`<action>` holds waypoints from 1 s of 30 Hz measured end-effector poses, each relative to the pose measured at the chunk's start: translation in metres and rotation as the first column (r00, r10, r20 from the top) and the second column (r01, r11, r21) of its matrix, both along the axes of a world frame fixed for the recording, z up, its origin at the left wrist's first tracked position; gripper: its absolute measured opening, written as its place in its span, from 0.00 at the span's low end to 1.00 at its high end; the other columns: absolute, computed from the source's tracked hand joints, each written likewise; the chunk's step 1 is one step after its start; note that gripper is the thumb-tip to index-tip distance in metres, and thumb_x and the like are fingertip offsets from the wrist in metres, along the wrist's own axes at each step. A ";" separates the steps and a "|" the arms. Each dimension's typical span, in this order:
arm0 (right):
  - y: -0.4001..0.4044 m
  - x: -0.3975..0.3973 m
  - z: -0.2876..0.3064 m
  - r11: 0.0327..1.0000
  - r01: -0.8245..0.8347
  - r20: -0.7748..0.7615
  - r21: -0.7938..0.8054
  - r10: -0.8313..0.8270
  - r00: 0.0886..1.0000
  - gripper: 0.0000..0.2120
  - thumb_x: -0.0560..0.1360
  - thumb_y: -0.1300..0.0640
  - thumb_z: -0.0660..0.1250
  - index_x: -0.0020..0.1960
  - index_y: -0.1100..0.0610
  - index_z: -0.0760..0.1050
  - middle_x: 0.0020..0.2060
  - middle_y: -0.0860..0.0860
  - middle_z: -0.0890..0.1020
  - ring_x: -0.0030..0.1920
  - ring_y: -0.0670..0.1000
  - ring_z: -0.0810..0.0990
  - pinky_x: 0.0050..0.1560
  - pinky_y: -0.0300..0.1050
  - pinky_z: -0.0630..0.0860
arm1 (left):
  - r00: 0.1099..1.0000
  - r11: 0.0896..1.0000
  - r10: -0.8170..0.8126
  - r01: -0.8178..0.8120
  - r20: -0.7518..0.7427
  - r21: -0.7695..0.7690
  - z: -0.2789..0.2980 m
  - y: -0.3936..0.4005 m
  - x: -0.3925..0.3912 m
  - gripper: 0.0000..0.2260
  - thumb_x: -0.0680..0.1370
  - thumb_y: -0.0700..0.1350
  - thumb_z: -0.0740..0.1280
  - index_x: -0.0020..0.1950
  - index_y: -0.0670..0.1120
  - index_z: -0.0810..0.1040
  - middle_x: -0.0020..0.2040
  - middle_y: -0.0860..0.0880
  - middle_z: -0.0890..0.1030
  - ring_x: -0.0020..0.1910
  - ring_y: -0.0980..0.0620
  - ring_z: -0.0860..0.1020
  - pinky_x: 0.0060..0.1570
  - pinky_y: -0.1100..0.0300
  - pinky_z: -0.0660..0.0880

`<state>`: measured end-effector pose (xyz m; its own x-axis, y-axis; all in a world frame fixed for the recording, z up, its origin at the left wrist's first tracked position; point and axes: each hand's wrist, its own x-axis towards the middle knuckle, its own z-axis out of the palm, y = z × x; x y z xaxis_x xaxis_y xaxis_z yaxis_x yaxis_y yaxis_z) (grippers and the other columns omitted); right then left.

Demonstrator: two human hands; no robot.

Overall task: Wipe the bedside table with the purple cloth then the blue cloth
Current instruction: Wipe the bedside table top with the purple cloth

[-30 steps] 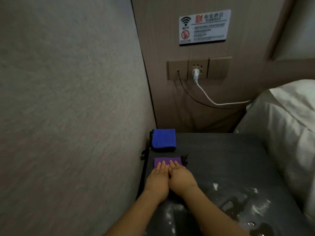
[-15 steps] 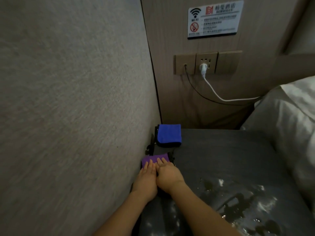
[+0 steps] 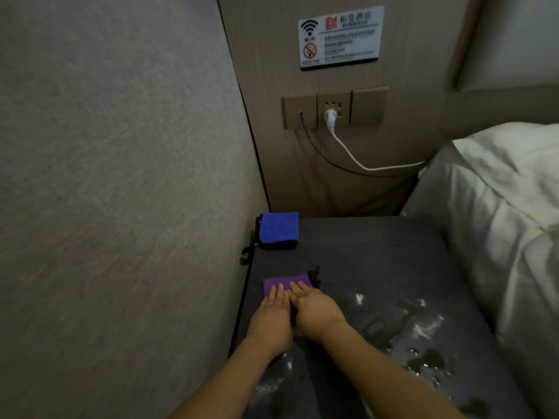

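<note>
Head view: both hands point(image 3: 295, 313) press flat on purple cloth point(image 3: 284, 282).

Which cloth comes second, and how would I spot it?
Find the dark bedside table between the wall and the bed. At its far left corner, below the wall sockets, lies the blue cloth, folded and untouched. The purple cloth sits nearer, under both hands.

Wall point(image 3: 121, 207) hard left; bedding point(image 3: 499, 222) right; tabletop point(image 3: 378, 261) between open.
</note>
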<state>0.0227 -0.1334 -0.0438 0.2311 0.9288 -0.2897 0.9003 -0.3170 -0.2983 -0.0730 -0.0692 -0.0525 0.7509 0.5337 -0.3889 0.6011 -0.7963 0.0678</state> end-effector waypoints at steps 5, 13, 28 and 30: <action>-0.045 0.031 0.003 0.996 0.071 -0.018 0.054 -0.071 0.997 0.27 0.77 0.60 0.53 0.75 0.58 0.54 0.77 0.53 0.56 0.77 0.50 0.53 0.76 0.45 0.51 | 0.998 0.998 -0.061 0.061 0.023 0.008 0.002 -0.038 0.033 0.32 0.79 0.44 0.58 0.79 0.39 0.45 0.79 0.41 0.46 0.79 0.46 0.45 0.77 0.54 0.46; -0.131 0.097 0.003 0.968 0.235 0.003 0.088 -0.237 0.972 0.29 0.74 0.60 0.50 0.75 0.57 0.57 0.76 0.54 0.59 0.76 0.51 0.56 0.75 0.40 0.53 | 0.969 0.970 -0.242 0.241 0.042 0.022 0.001 -0.107 0.112 0.31 0.79 0.44 0.56 0.78 0.36 0.45 0.79 0.39 0.46 0.79 0.44 0.45 0.77 0.54 0.46; -0.206 0.142 0.002 0.912 0.409 0.050 0.036 -0.410 0.911 0.28 0.76 0.61 0.55 0.76 0.55 0.54 0.77 0.51 0.56 0.76 0.47 0.54 0.74 0.38 0.53 | 0.913 0.913 -0.406 0.404 0.040 0.050 -0.005 -0.174 0.173 0.30 0.80 0.43 0.56 0.77 0.35 0.46 0.79 0.38 0.47 0.78 0.42 0.46 0.77 0.52 0.46; -0.207 0.139 0.001 0.907 0.420 0.051 0.034 -0.421 0.906 0.28 0.76 0.61 0.55 0.76 0.55 0.55 0.77 0.51 0.56 0.77 0.48 0.54 0.74 0.39 0.53 | 0.910 0.910 -0.413 0.411 0.036 0.048 -0.003 -0.177 0.170 0.31 0.80 0.43 0.57 0.77 0.36 0.46 0.79 0.39 0.47 0.78 0.42 0.46 0.77 0.52 0.46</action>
